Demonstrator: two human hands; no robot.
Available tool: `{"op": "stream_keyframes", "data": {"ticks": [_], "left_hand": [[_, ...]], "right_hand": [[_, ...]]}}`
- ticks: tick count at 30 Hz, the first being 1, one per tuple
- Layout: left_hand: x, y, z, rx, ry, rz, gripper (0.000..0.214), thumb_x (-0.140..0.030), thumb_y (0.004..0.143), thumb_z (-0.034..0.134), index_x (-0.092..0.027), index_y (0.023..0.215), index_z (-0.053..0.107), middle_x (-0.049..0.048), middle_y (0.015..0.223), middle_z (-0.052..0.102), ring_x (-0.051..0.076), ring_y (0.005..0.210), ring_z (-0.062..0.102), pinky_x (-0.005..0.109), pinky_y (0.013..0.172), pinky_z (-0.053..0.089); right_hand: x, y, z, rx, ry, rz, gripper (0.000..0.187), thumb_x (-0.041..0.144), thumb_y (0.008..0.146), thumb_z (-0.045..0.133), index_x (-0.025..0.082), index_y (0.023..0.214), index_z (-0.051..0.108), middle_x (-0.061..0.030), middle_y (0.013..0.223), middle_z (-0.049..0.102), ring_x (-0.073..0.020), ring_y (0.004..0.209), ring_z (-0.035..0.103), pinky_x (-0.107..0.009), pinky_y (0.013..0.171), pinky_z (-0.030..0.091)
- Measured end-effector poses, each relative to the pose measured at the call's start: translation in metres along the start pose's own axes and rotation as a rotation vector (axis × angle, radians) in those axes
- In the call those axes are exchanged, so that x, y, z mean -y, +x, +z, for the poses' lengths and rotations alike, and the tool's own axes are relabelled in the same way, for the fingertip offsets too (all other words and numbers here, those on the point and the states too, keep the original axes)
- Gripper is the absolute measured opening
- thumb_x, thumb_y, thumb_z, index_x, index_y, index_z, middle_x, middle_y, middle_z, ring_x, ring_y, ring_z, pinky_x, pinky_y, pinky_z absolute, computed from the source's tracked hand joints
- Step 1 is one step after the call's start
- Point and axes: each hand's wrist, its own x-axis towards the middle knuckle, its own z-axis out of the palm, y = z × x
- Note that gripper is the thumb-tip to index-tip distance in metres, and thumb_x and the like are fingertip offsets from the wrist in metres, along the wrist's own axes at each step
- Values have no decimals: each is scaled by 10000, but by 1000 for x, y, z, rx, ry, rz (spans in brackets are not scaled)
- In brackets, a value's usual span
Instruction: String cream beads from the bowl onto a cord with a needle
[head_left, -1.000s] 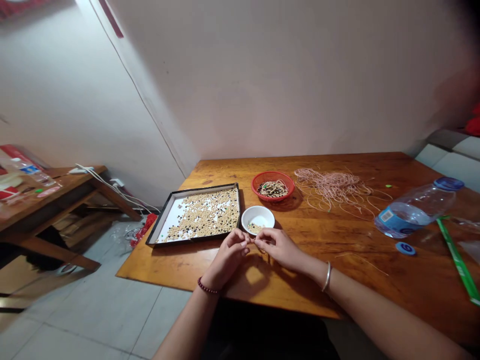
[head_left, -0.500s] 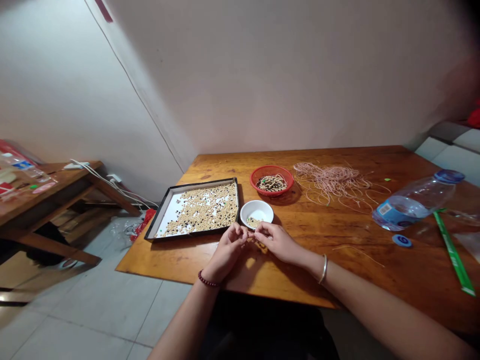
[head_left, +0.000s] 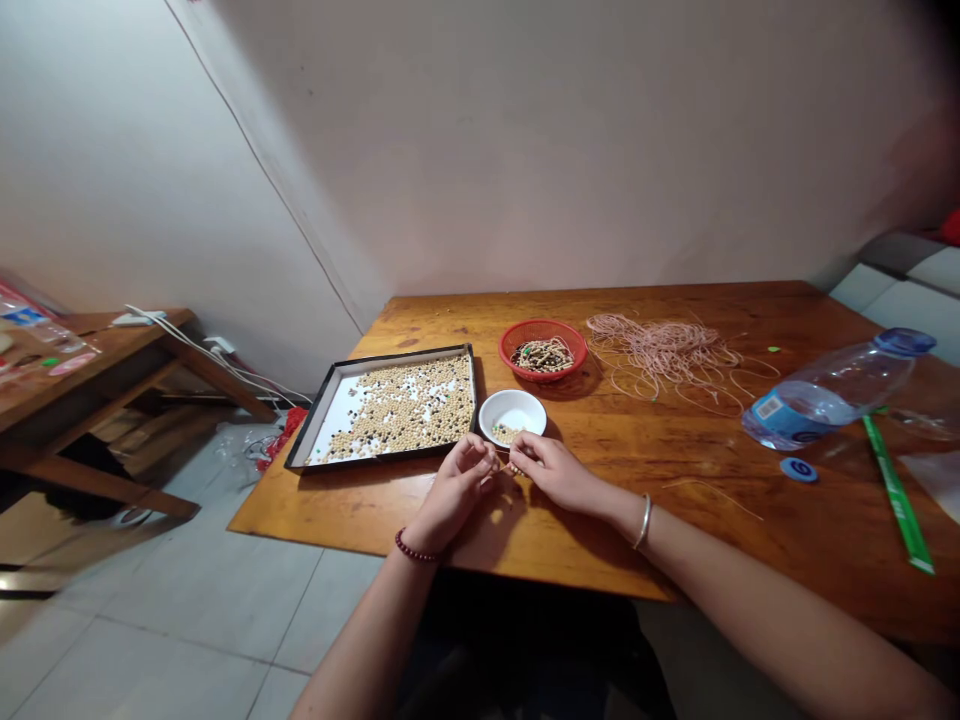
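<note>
- The beaded strand hangs between the hands, above the counter and just nearside of the white bowl.
- The right hand has its thumb and fingers clamped on the strand; the left hand curls close beside it, but whether its fingertips are together cannot be told.
- The bowl, with a few beads inside, sits directly beyond the fingers; a black-rimmed tray of pale and dark beads stands close at its left.
- Behind the bowl is a red basket holding strung beads, with a tangled heap of pinkish cord to its right.
- A loose length of cord lies right of the hands, well short of the clear bottle.
- The blue bottle label carries a pale patch; its print is unreadable. The blue disc bears a mark like a 6 or 9. Pale lettering on the green strip is too small to read.
- The hands partly cover the bowl's near rim; clear plastic and the side counter are cut off by the frame.
</note>
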Motion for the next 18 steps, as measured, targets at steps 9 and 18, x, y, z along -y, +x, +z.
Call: {"op": "stream_keyframes", "data": {"ticks": [9, 18], "left_hand": [[-3, 1, -3, -68, 52, 47, 292, -302, 749, 744, -177, 806, 486, -18, 801, 512, 66, 663, 485, 169, 598, 432], [-2, 2, -6, -68, 125, 97, 290, -287, 745, 749, -180, 815, 488, -26, 773, 567, 72, 654, 545, 189, 630, 464]], "right_hand": [[-3, 6, -7, -73, 192, 13, 271, 397, 884, 464, 165, 778, 556, -29, 777, 573, -156, 763, 514, -272, 720, 417], [1, -3, -3, 50, -40, 42, 310, 353, 759, 677, 168, 1006, 697, 71, 522, 382, -83, 498, 325, -229, 518, 270]]}}
